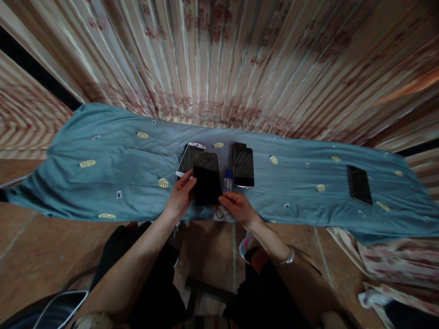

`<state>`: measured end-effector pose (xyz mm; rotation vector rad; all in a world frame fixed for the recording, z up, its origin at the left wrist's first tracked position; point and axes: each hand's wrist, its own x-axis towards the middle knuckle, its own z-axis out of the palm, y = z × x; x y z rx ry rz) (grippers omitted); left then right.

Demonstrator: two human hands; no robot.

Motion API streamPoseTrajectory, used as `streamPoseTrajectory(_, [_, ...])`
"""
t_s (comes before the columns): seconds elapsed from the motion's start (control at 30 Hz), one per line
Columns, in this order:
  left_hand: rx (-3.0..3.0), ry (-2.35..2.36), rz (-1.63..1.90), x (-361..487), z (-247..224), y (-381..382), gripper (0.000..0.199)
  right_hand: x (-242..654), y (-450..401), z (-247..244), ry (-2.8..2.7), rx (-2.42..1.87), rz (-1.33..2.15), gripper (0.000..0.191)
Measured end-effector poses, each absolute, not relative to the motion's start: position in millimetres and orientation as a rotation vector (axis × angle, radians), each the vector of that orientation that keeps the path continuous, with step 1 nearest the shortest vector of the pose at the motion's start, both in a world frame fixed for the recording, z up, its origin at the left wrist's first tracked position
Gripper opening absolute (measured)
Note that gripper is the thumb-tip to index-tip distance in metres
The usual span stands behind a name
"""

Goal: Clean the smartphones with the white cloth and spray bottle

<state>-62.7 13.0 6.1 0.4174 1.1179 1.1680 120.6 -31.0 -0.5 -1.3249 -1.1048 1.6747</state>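
A dark phone (206, 179) is held in front of me, its black face up. My left hand (181, 194) grips its left edge with thumb and fingers. At its lower right corner, my right hand (238, 208) pinches the phone between thumb and fingers. A pale crumpled cloth (222, 214) hangs just below my right hand. Partly behind the held phone lies a white-framed phone (188, 157). A small clear bottle with a blue cap (227, 181) is right of the held phone. Beside the bottle, a dark phone with a silver edge (243, 168) partly covers another dark item (237, 147).
The long table has a blue-green patterned cloth (130, 169). Another black phone (359, 184) lies at its right side. A pleated curtain (219, 68) hangs behind the table. Below are my legs, a dark bar and a tiled floor (206, 256). Pinkish fabric (404, 265) is at the lower right.
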Motion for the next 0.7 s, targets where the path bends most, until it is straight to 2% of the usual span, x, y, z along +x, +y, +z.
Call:
streamPoseTrajectory(0.23, [0.395,1.076,1.195,-68.6,14.1,15.8,0.036,119.8,-30.2,2.6,-1.113,-1.280,1.625,0.058])
streamPoseTrajectory(0.37, [0.444,1.071,1.223,-76.7,13.8,21.7,0.022,123.8,-32.2,2.7,-1.122,-1.225,1.728,0.056])
streamPoseTrajectory(0.53, [0.536,1.109,1.287,-81.9,13.4,29.0,0.033,130.3,-34.7,2.0,-1.236,-1.176,1.774,0.053])
streamPoseTrajectory(0.7, [0.564,1.195,1.251,-86.8,9.3,34.6,0.033,136.2,-34.2,2.2,-1.351,-1.196,1.763,0.054])
